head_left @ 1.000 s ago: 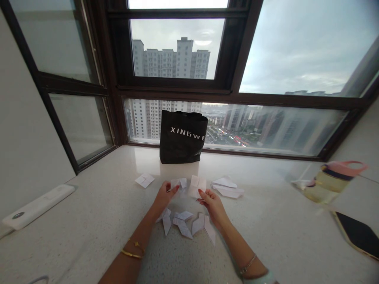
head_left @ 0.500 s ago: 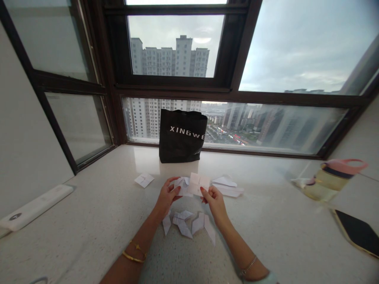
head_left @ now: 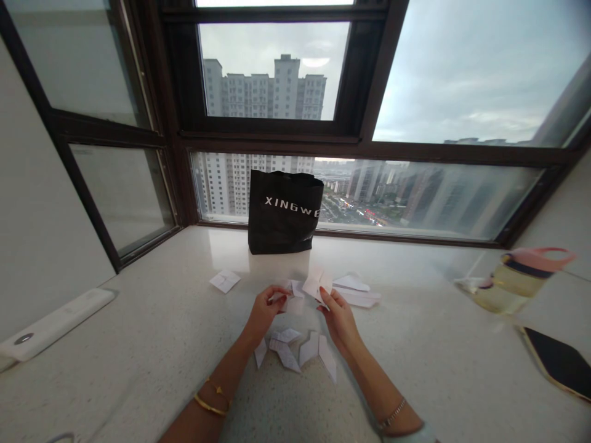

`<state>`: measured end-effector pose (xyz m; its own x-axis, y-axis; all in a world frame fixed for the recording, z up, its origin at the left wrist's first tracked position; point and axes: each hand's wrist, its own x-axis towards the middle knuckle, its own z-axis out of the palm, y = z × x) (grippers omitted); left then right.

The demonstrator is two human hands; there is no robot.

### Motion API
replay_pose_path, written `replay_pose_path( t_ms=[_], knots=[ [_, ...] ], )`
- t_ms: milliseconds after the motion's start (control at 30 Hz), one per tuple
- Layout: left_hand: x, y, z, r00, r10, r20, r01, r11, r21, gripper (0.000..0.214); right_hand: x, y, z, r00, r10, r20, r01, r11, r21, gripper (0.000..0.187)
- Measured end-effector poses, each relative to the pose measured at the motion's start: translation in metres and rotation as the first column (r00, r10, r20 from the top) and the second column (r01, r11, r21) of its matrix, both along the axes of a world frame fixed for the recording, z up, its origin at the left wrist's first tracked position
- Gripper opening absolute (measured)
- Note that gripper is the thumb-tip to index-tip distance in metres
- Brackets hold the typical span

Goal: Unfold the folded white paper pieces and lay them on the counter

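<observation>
Pinched in my right hand (head_left: 339,314) is a folded paper square (head_left: 317,284), pale pinkish white and tilted, with crease lines on its face. My left hand (head_left: 268,312) has its fingers closed on the left edge of another folded paper piece (head_left: 294,303), which has a raised flap. The two pieces are close together; whether they touch I cannot tell. Nearer to me, between my forearms, several folded paper pieces (head_left: 285,355) lie loose on the counter. One folded paper square (head_left: 225,281) rests by itself to the left.
Long folded papers (head_left: 357,296) lie just beyond my right hand. A black bag (head_left: 285,215) stands upright by the window. On the right are a pink-lidded bottle (head_left: 512,283) and a dark phone (head_left: 558,360). A white power strip (head_left: 60,323) lies along the left wall.
The square in my right hand has tilted and moved slightly right. My left hand has shifted its grip on the other paper, and its fingers are drawn closer together.
</observation>
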<state>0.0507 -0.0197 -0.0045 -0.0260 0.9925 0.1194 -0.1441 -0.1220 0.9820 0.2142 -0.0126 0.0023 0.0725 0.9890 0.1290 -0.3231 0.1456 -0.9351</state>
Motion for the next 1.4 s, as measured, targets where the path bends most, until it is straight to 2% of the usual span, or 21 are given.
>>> replay_pose_path(
  t_ms=[100, 167, 400, 500, 667, 867, 967, 1100, 1200, 1267, 1333, 1400],
  knots=[
    [0.001, -0.001, 0.001, 0.997, 0.007, 0.071, -0.008, 1.0, 0.014, 0.04, -0.006, -0.005, 0.003, 0.994, 0.108, -0.007, -0.108, 0.994, -0.009, 0.03],
    [0.001, -0.002, 0.003, 0.997, 0.008, 0.08, -0.009, 1.0, 0.013, 0.046, -0.009, -0.008, 0.004, 0.991, 0.134, 0.017, -0.134, 0.991, -0.018, 0.032],
    [0.001, -0.001, 0.006, 0.999, 0.04, -0.017, -0.04, 0.999, -0.004, 0.036, -0.009, -0.006, -0.004, 0.985, 0.163, 0.059, -0.16, 0.986, -0.049, 0.035],
    [0.003, -0.002, 0.005, 1.0, 0.012, 0.029, -0.011, 1.0, -0.016, 0.039, -0.01, -0.006, -0.006, 0.976, 0.165, 0.138, -0.161, 0.986, -0.04, 0.035],
    [0.007, -0.005, 0.003, 0.986, -0.101, 0.133, 0.103, 0.995, -0.003, 0.05, -0.012, -0.006, -0.005, 0.963, 0.151, 0.222, -0.148, 0.989, -0.031, 0.039],
    [0.009, -0.007, 0.006, 0.999, -0.025, -0.024, 0.026, 0.998, 0.053, 0.038, -0.011, -0.001, -0.009, 0.95, 0.13, 0.284, -0.132, 0.991, -0.014, 0.041],
    [0.011, -0.007, 0.005, 1.0, 0.001, -0.027, 0.001, 0.996, 0.088, 0.035, -0.011, -0.001, -0.01, 0.948, 0.135, 0.287, -0.136, 0.991, -0.015, 0.04],
    [0.011, -0.005, 0.001, 0.999, 0.02, 0.025, -0.022, 0.996, 0.091, 0.043, -0.013, -0.002, -0.01, 0.953, 0.148, 0.264, -0.145, 0.989, -0.032, 0.04],
    [0.01, -0.005, 0.0, 0.998, 0.01, 0.06, -0.016, 0.995, 0.096, 0.061, -0.015, -0.004, -0.008, 0.971, 0.171, 0.17, -0.164, 0.985, -0.051, 0.037],
    [0.009, -0.005, 0.0, 0.998, -0.002, 0.068, -0.006, 0.993, 0.115, 0.069, -0.015, -0.006, -0.006, 0.984, 0.158, 0.087, -0.151, 0.986, -0.076, 0.043],
    [0.009, -0.006, 0.0, 0.999, -0.014, 0.041, 0.008, 0.991, 0.134, 0.072, -0.015, -0.007, -0.004, 0.989, 0.143, 0.024, -0.14, 0.985, -0.1, 0.053],
    [0.01, -0.009, -0.001, 0.999, -0.035, -0.042, 0.041, 0.988, 0.152, 0.069, -0.014, -0.008, -0.003, 0.983, 0.186, -0.001, -0.185, 0.977, -0.107, 0.049]
  ],
)
